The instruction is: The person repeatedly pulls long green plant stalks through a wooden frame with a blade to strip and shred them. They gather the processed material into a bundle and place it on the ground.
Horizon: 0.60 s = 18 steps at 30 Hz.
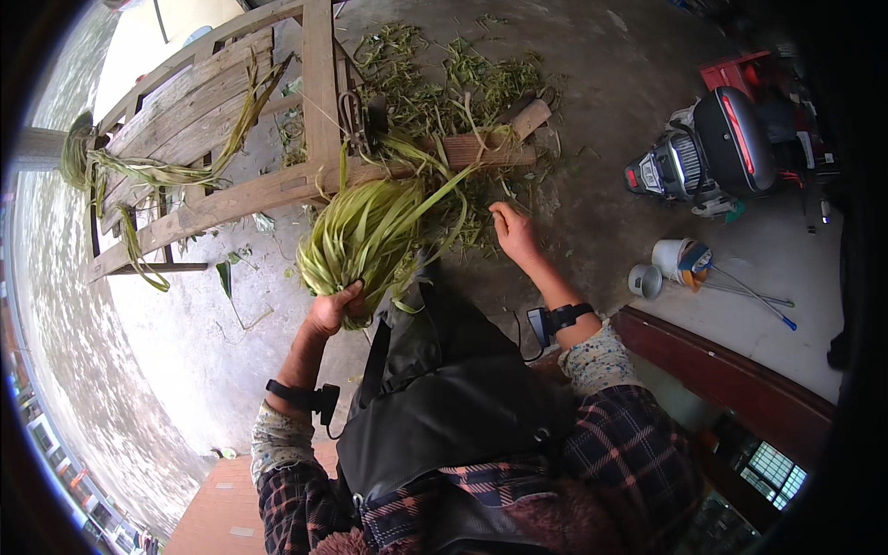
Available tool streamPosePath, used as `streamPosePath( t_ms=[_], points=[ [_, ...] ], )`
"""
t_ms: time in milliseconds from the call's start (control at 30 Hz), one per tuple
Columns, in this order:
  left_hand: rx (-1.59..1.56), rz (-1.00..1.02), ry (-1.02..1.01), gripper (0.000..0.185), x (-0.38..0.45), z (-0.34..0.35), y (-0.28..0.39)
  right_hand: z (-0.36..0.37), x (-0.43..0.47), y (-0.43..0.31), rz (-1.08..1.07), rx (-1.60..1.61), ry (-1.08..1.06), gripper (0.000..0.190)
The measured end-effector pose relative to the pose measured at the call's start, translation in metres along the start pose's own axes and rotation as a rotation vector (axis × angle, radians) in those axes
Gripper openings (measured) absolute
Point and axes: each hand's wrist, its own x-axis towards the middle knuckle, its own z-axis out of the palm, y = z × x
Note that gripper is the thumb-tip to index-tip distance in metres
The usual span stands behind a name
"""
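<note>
My left hand [336,309] grips the lower end of a thick bundle of long green plant-fibre strips [368,236]. The bundle bulges up against the front rail of a wooden frame [257,191], and some strips trail over the rail to the right. Off to the right of the bundle is my right hand [515,232], apart from it, its fingers curled together with nothing visible in them. A rusty metal fitting [352,121] stands on the frame beyond the bundle. More limp strips [166,171] hang over the frame's left part.
Green plant scraps [479,76] litter the concrete floor behind the frame. A motor scooter with a black top box [734,141] stands at right. Below it are a white bucket [669,258], a small metal pot [645,281] and a blue-tipped rod [756,298]. A dark red sill [721,361] runs behind my right arm.
</note>
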Motion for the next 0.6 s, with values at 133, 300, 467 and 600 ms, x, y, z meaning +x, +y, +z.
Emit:
streamPosePath(
  t_ms=[133, 300, 467, 600],
  points=[
    [-0.485, 0.271, 0.340, 0.030, -0.146, -0.080, -0.078, 0.046, 0.020, -0.098, -0.355, -0.102, -0.185, 0.043],
    [-0.869, 0.710, 0.513, 0.035, -0.327, -0.103, -0.154, 0.097, 0.056, -0.189, -1.001, -0.163, -0.209, 0.072],
    [-0.653, 0.628, 0.773, 0.030, -0.329, -0.111, -0.125, 0.134, 0.098, -0.170, -0.847, -0.329, -0.404, 0.028],
    [-0.508, 0.327, 0.548, 0.028, -0.252, -0.099, -0.100, 0.093, -0.049, -0.025, 0.161, 0.251, -0.571, 0.051]
  ],
)
